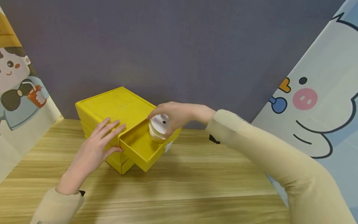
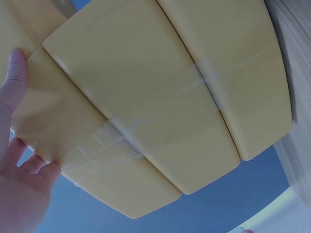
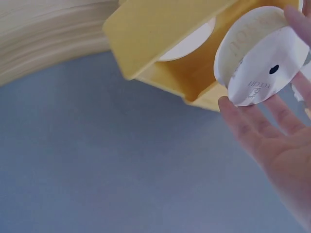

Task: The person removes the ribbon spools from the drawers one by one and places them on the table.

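Observation:
A yellow drawer box (image 1: 120,99) stands on the wooden table with its top drawer (image 1: 137,149) pulled out. My right hand (image 1: 174,116) reaches over this drawer and grips a white ribbon spool (image 1: 160,123) by its rim, thumb on one side and fingers on the other. Pale ribbon with faint lettering is wound on the spool (image 3: 265,58). Below it in the drawer, a second white round thing (image 3: 192,43) shows partly. My left hand (image 1: 96,146) rests on the box's near top edge, its fingers extended over the top and its thumb at the side.
Clear tape (image 2: 114,141) runs across the seams on the box's side. Behind the box rises a grey-purple panel (image 1: 179,56). Cartoon-printed panels flank the wooden table (image 1: 195,186), a child figure (image 1: 19,84) on the left and a white character (image 1: 321,102) on the right.

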